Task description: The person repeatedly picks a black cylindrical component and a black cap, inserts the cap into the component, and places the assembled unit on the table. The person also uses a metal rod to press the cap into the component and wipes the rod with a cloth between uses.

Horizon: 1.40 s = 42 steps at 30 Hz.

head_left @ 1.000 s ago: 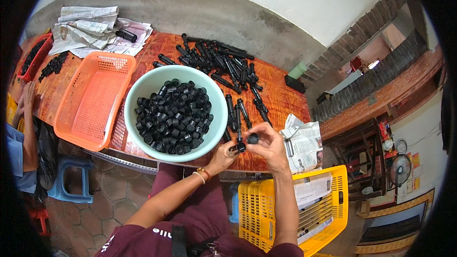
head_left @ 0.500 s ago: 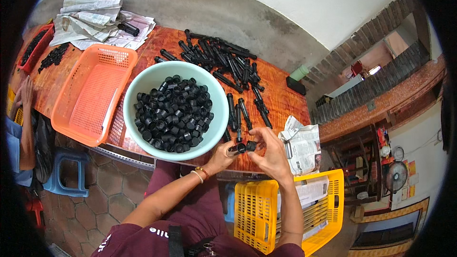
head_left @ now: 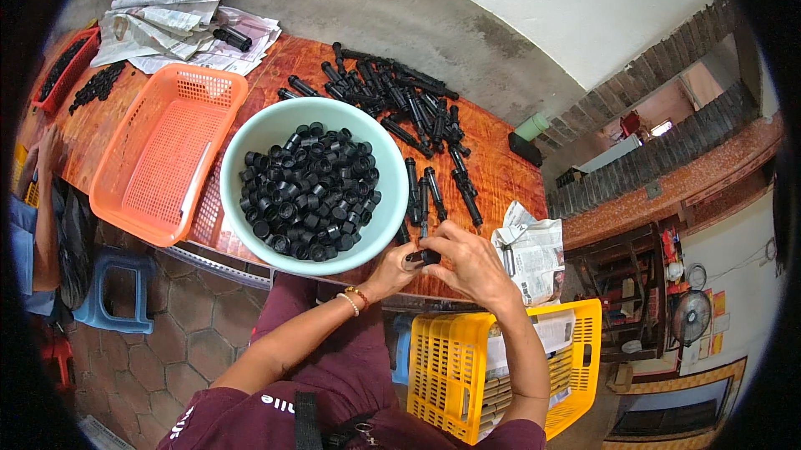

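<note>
Close to the table's front edge, my left hand is closed around a short black tube, most of it hidden by the fingers. My right hand is bent over the tube's end, its fingers closed on a small black cap that meets the tube. Left of my hands stands a pale green bowl heaped with loose black caps. Beyond my hands, several black tubes lie side by side, and a larger pile of them spreads toward the wall.
An orange basket sits left of the bowl. Newspapers lie at the far left, and another newspaper at the right edge. A yellow crate stands below the table on my right. Another person's arm shows at the far left.
The black cap, held just apart from the tube before, now meets its end. My right hand has moved left and turned over it. The view has shifted slightly.
</note>
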Motion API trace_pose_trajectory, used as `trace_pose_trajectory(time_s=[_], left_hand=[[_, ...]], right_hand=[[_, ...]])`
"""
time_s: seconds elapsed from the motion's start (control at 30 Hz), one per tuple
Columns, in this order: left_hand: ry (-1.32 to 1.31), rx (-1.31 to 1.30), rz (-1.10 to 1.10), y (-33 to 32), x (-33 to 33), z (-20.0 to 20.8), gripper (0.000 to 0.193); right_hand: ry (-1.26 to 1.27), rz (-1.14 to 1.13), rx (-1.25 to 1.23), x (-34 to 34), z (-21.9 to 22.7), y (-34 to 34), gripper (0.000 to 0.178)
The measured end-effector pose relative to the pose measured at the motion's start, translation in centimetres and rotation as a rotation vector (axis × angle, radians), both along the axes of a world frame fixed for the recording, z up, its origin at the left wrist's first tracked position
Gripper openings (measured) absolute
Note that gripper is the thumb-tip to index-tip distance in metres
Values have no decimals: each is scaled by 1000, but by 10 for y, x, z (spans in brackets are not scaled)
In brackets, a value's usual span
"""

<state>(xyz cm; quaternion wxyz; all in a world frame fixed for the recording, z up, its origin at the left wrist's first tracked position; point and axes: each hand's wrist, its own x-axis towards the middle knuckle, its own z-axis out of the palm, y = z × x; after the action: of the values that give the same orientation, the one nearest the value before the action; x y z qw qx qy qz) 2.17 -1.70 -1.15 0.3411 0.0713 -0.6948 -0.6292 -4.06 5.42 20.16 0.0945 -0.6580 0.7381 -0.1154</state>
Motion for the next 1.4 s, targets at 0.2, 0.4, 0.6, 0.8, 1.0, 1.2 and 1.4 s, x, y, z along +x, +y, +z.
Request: trace_pose_trajectory(time_s=[0.2,0.4,0.6,0.8,1.0,1.2,1.4], left_hand=[[50,-31,23,0,3,12,30],[25,9,-14,0,3,8,27],[45,50,-30,-1,3,8,28],[22,-1,32,1,4,14,31],[46,-13,45,1,7,19,31],[-21,-54,24,0,5,13,25],[25,-74,54,1,1,5,23]], right_hand=[[-16,-70,-34,-7,-6,11,37],[-98,24,-3,-8,-5,5,31],[-118,145,41,-12,0,0,33],[-81,4,0,-12,-11,7,26],[38,-68,-41,-2,-15,8,26],[162,-179,-21,12,-12,5,28],[230,-216,6,13,-14,1,32]])
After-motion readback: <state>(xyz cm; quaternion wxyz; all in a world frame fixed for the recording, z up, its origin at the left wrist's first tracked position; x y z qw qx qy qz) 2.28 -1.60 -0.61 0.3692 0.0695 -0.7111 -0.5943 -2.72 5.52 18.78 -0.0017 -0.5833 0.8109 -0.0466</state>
